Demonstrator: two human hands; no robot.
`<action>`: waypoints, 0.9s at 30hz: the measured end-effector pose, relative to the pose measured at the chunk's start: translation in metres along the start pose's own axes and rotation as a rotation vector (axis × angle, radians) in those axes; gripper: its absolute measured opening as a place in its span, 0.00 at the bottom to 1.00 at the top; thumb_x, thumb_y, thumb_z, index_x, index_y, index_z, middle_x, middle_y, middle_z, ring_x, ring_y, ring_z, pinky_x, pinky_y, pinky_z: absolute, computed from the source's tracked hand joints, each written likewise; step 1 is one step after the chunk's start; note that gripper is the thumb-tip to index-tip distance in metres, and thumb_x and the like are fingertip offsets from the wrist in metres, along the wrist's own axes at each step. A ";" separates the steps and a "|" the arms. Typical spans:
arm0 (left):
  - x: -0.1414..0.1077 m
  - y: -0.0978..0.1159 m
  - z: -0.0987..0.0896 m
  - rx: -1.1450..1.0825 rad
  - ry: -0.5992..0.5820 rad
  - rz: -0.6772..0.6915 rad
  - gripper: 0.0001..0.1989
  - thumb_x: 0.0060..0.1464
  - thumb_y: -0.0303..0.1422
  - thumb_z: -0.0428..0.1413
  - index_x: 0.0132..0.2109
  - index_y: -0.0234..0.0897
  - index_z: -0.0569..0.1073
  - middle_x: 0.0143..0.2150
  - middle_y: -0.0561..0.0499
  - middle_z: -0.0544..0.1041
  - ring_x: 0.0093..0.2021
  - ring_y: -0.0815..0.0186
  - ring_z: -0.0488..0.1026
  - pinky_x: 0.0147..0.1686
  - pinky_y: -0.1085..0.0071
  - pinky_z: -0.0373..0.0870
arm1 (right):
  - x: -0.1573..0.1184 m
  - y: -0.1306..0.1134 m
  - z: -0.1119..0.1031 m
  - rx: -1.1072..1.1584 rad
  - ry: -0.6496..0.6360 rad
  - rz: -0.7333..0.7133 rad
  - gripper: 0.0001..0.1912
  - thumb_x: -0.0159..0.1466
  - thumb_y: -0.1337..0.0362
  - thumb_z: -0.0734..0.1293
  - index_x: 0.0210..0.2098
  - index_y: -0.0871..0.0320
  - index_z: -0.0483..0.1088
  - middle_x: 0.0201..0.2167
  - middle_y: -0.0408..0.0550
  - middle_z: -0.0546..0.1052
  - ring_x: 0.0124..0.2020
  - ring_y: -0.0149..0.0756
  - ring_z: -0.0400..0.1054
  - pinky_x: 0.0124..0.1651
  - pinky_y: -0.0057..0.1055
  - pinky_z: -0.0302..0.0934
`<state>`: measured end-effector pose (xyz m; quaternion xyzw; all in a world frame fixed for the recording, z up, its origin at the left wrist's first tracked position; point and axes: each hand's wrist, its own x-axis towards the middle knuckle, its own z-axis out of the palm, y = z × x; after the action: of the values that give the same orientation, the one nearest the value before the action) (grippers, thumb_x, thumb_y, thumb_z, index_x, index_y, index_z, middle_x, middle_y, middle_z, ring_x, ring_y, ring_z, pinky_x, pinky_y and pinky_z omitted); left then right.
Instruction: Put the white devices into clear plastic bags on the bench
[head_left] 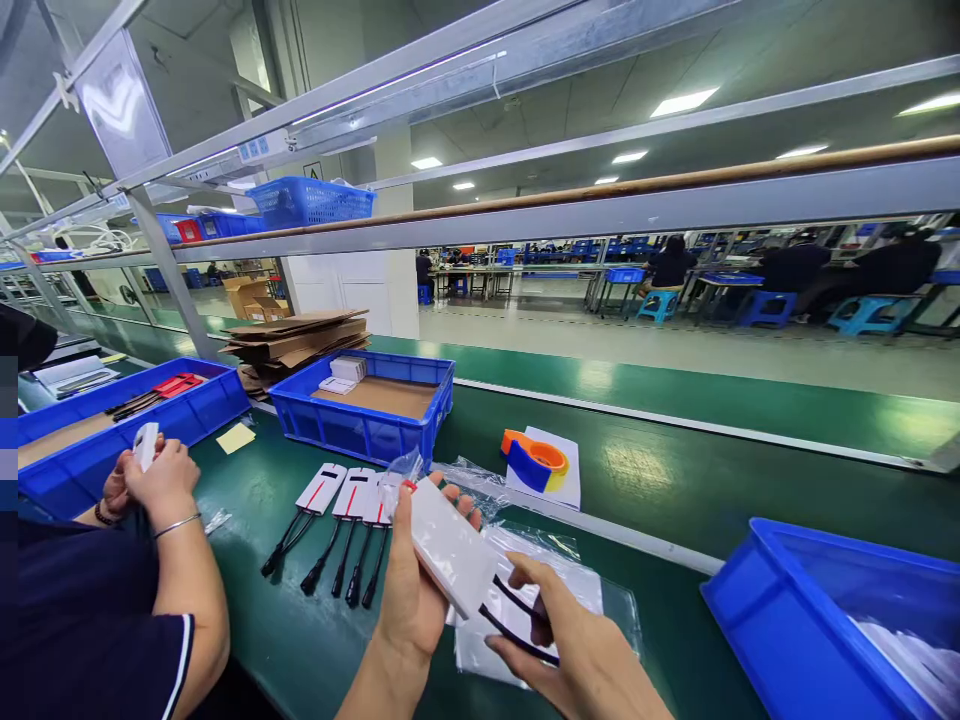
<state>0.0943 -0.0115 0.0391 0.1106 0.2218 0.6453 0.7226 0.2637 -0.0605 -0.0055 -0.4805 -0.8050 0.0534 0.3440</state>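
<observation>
A green bench [300, 640] runs across the view, with a metal shelf [525, 225] slanting above its far side. A co-worker [75, 610] in a dark top sits at the left, both hands around a small white piece [147, 447].

Three blue bins stand on the bench. The right bin [772, 610] has white pieces inside, too cut off to make out. The left bin [217, 400] holds a red item with black cords. The middle bin [360, 432] is lined with brown board and has a few white blocks [346, 370] toward its back. Behind it is a stack of cardboard [300, 335], and a blue basket [315, 203] sits on the shelf.

Clear bags [480, 655] lie on the bench beneath the hands.

The left hand [416, 590] is closed around a white box [450, 545], thumb along one side and fingers along the other. The box is raised above the bench, tilted, at the front middle. The right hand [577, 640] is half curled about its two black leads [517, 633]; whether it pinches them, I cannot tell.

Left of the box, units [321, 490] with red strips lie in a row, their black cords pointing toward the bench's near edge. Beyond the box, tape [529, 470] rests on a white sheet [571, 455]. A yellow note [236, 438] lies between the left and middle bins.
</observation>
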 end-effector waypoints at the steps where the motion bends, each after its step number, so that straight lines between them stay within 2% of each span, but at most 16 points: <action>1: 0.002 0.005 0.002 -0.013 -0.030 0.023 0.26 0.55 0.50 0.65 0.52 0.36 0.78 0.42 0.47 0.81 0.41 0.62 0.80 0.50 0.61 0.78 | 0.000 -0.002 -0.002 0.055 -0.081 0.089 0.27 0.62 0.65 0.73 0.57 0.51 0.64 0.37 0.41 0.82 0.24 0.34 0.75 0.27 0.26 0.69; 2: 0.003 0.008 0.003 -0.021 -0.067 0.040 0.27 0.54 0.51 0.65 0.52 0.36 0.79 0.41 0.48 0.81 0.39 0.63 0.80 0.48 0.62 0.79 | 0.000 -0.003 -0.004 0.092 -0.164 0.134 0.20 0.62 0.65 0.74 0.52 0.49 0.66 0.33 0.37 0.81 0.23 0.33 0.74 0.26 0.25 0.67; 4: 0.002 0.012 0.003 -0.025 -0.136 0.056 0.29 0.53 0.53 0.65 0.53 0.36 0.79 0.42 0.48 0.80 0.39 0.64 0.78 0.46 0.63 0.78 | 0.001 -0.005 -0.010 0.134 -0.289 0.134 0.05 0.67 0.63 0.70 0.39 0.49 0.68 0.28 0.35 0.79 0.25 0.33 0.74 0.27 0.24 0.63; 6: 0.000 0.011 0.001 -0.023 -0.195 0.067 0.31 0.52 0.55 0.65 0.53 0.36 0.78 0.43 0.47 0.79 0.38 0.64 0.77 0.45 0.64 0.77 | 0.002 -0.006 -0.013 0.153 -0.320 0.101 0.10 0.73 0.61 0.64 0.33 0.50 0.65 0.27 0.36 0.78 0.25 0.33 0.72 0.27 0.25 0.59; 9: -0.003 0.000 -0.004 -0.007 -0.281 0.074 0.32 0.52 0.58 0.63 0.52 0.36 0.78 0.39 0.49 0.76 0.35 0.66 0.73 0.42 0.66 0.75 | 0.001 -0.006 -0.010 0.144 -0.270 0.044 0.13 0.76 0.58 0.60 0.33 0.50 0.63 0.26 0.37 0.77 0.24 0.33 0.71 0.26 0.26 0.57; 12: -0.007 -0.015 -0.011 0.040 -0.382 0.027 0.32 0.53 0.60 0.61 0.51 0.36 0.77 0.35 0.50 0.73 0.34 0.65 0.71 0.40 0.66 0.73 | -0.004 -0.003 0.000 0.092 -0.164 -0.024 0.15 0.77 0.55 0.56 0.34 0.50 0.62 0.25 0.37 0.76 0.22 0.33 0.72 0.24 0.27 0.56; 16: -0.014 -0.026 -0.018 0.129 -0.510 0.037 0.33 0.50 0.61 0.62 0.50 0.37 0.75 0.37 0.48 0.73 0.39 0.59 0.73 0.47 0.60 0.72 | -0.007 -0.001 0.014 0.044 -0.037 -0.060 0.17 0.78 0.53 0.53 0.35 0.50 0.62 0.24 0.39 0.76 0.21 0.35 0.74 0.23 0.28 0.57; 19: -0.020 -0.025 -0.019 0.199 -0.570 0.044 0.35 0.49 0.64 0.61 0.49 0.38 0.75 0.39 0.45 0.76 0.45 0.52 0.75 0.53 0.55 0.70 | -0.006 -0.004 0.018 0.077 0.030 -0.048 0.18 0.78 0.52 0.51 0.37 0.51 0.64 0.28 0.44 0.79 0.25 0.37 0.77 0.25 0.28 0.61; 21: -0.024 -0.020 -0.019 0.269 -0.569 0.058 0.35 0.50 0.65 0.58 0.48 0.38 0.76 0.43 0.42 0.78 0.51 0.47 0.75 0.56 0.52 0.68 | -0.004 -0.008 0.019 0.078 0.065 -0.032 0.19 0.78 0.51 0.51 0.37 0.51 0.64 0.28 0.44 0.79 0.24 0.37 0.76 0.25 0.28 0.61; 24: -0.027 -0.007 -0.020 0.360 -0.516 0.139 0.40 0.48 0.66 0.59 0.54 0.38 0.78 0.56 0.39 0.78 0.62 0.42 0.69 0.64 0.51 0.63 | -0.004 -0.013 0.019 0.056 0.083 -0.035 0.19 0.78 0.51 0.53 0.34 0.51 0.64 0.22 0.39 0.76 0.20 0.34 0.72 0.22 0.27 0.59; 27: -0.026 0.011 -0.022 0.237 -0.417 0.210 0.43 0.49 0.66 0.58 0.62 0.42 0.75 0.65 0.41 0.73 0.67 0.42 0.65 0.67 0.50 0.61 | -0.001 -0.016 0.016 0.039 0.053 -0.062 0.17 0.78 0.53 0.55 0.35 0.51 0.64 0.22 0.37 0.75 0.20 0.32 0.71 0.23 0.27 0.59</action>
<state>0.0724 -0.0381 0.0297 0.3475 0.1292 0.6495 0.6638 0.2421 -0.0658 -0.0115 -0.4498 -0.8087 0.0458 0.3762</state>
